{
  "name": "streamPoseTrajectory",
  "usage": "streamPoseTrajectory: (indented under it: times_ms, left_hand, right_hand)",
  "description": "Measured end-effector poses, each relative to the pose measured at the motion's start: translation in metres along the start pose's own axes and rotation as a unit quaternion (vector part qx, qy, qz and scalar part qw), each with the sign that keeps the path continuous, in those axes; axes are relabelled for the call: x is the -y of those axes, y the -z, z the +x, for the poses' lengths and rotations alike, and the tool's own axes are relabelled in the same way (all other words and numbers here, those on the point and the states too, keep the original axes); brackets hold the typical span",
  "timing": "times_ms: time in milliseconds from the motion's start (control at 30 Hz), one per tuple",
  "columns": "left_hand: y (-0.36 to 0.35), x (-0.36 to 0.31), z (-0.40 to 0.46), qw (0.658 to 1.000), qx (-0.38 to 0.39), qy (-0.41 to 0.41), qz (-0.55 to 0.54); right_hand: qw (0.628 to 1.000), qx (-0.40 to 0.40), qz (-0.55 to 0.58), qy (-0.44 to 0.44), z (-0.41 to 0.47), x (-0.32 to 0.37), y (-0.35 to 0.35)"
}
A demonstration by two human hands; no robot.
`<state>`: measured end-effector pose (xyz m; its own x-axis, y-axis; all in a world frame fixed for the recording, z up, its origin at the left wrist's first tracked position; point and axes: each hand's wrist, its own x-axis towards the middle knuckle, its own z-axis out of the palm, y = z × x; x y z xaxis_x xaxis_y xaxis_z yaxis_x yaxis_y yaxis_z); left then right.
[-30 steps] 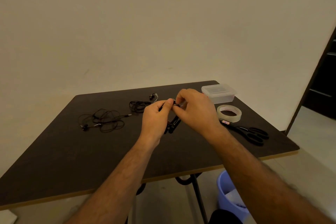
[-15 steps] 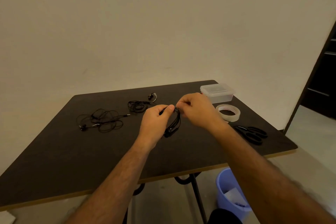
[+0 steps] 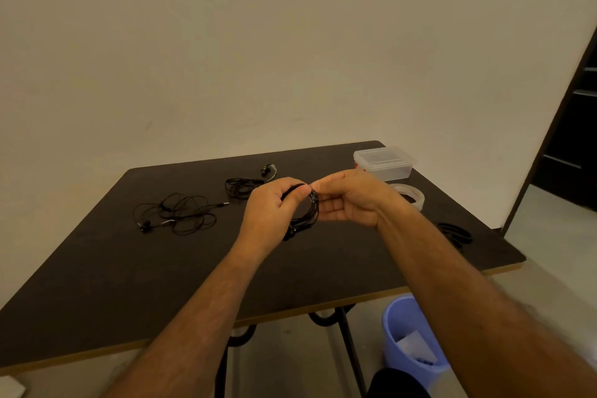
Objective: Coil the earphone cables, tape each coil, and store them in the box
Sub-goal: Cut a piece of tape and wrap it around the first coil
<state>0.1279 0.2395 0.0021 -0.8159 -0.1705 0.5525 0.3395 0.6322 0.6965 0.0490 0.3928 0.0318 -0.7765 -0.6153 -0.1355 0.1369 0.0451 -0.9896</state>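
Fingers: both sets are curled and clamped on one black earphone coil [image 3: 305, 208], held in the air above the table [image 3: 97, 284].
Left hand [image 3: 274, 212]: thumb and fingers pinch the coil's upper left arc, and the loops hang down from that grip.
Right hand [image 3: 347, 199]: fingertips pinch the coil's right edge, where something small glints; I cannot tell whether that is tape.
Handling: I judge the cable light, thin and limp, with some spring, so the loops will likely slip apart if either pinch loosens.
Where to hold: best across the whole bundle of strands at one spot, not by a single strand or the earbuds hanging at the bottom.
Loose cables: one tangled earphone set [image 3: 177, 212] lies well to my left, and another [image 3: 242, 186] lies just beyond my left hand.
Tape roll [image 3: 415, 195]: flat on the table behind my right wrist.
Scissors [image 3: 455, 233]: near the right edge, partly hidden by my forearm.
Box [image 3: 384, 163]: clear, lidded, at the far right corner, well apart from the coil.
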Motion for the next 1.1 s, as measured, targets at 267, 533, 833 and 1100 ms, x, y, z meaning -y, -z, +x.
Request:
streamPoseTrajectory:
  times_ms: [267,533,833,1100]
  left_hand:
    - [-0.001,0.006,-0.002,0.982,-0.075,-0.107,0.133]
    - [0.000,0.003,-0.002,0.986,-0.080,-0.121,0.087]
    - [-0.002,0.002,-0.003,0.977,-0.112,-0.114,0.138]
    - [-0.002,-0.003,-0.001,0.990,-0.085,-0.096,0.065]
  right_hand:
    - [0.994,0.021,0.102,-0.022,0.002,-0.009,-0.005]
    - [0.995,0.064,0.069,0.024,0.002,-0.011,-0.008]
    - [0.996,0.040,0.062,0.040,0.006,-0.015,-0.011]
    - [0.994,0.024,0.059,0.088,0.007,-0.018,-0.013]
